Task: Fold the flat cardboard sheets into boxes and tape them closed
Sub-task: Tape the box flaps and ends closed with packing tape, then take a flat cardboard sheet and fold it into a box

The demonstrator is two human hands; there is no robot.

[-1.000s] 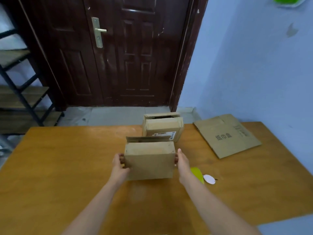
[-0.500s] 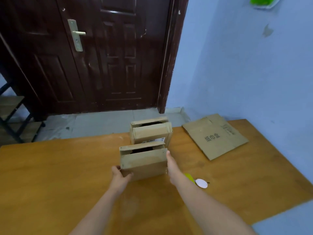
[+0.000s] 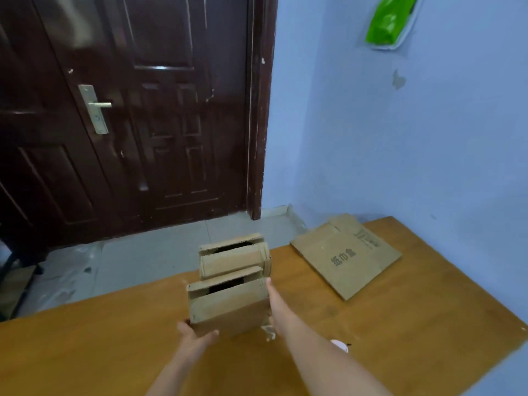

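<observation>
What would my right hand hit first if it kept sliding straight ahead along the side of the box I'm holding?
Probably the second folded box, standing just behind the held box. Your right hand points along the held box's right side toward that box's right edge. Depth is unclear, so it might slip just past it.

Dark wooden door [image 3: 137, 115], blue wall [image 3: 400, 144], wooden table [image 3: 414, 324].
</observation>
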